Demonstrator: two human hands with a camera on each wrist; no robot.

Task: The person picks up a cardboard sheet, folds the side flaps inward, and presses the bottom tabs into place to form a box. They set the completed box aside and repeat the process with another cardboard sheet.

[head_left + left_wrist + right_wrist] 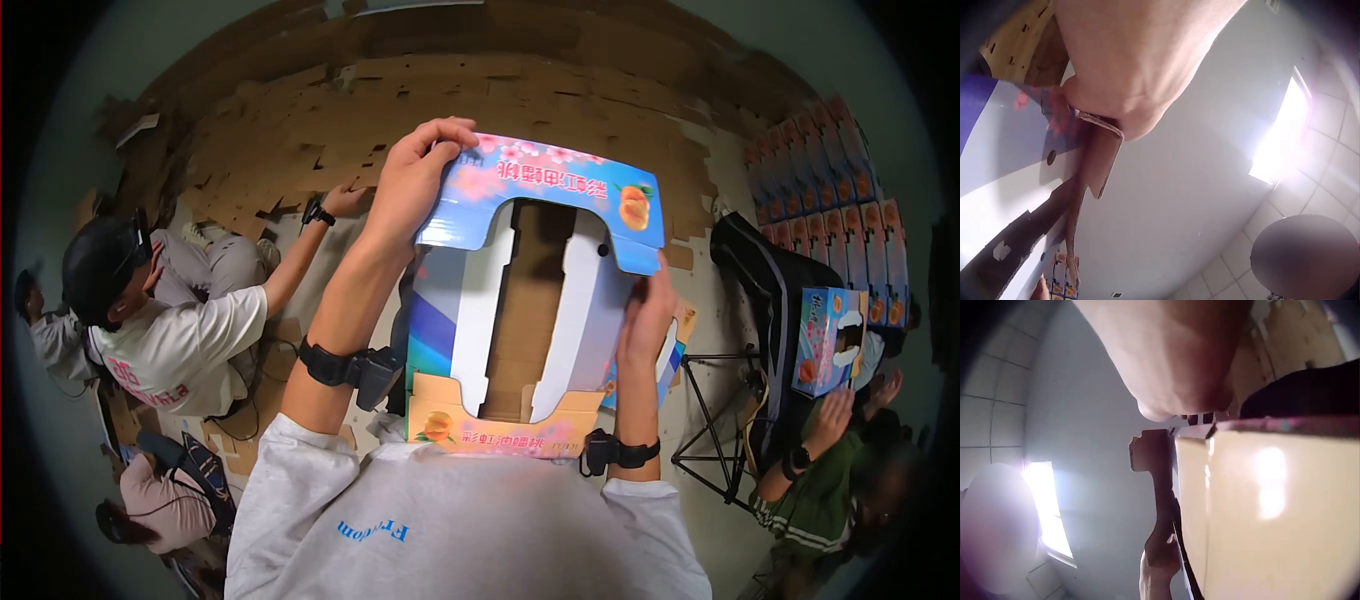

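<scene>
A printed cardboard fruit box (433, 305) is held in front of the chest. Its top has a wide cut-out, with white inner edges and brown cardboard inside. At the far end a blue-pink flap (560, 180) with flowers and a peach picture stands raised; the near end carries an orange printed panel (490, 430). My left hand (415, 175) grips the flap's far left corner, thumb along its face. On the right side, my right hand (648, 310) holds the box's edge just under the flap's corner, some fingers hidden. The left wrist view shows the left hand over the folded cardboard edge (1104, 156).
Stacked printed boxes (830, 200) stand at the right. A seated person there holds a similar box (830, 340). A black tripod (715, 430) and another printed carton (665, 365) are beside my right arm. People sit at the left; flattened cardboard (300, 130) covers the floor.
</scene>
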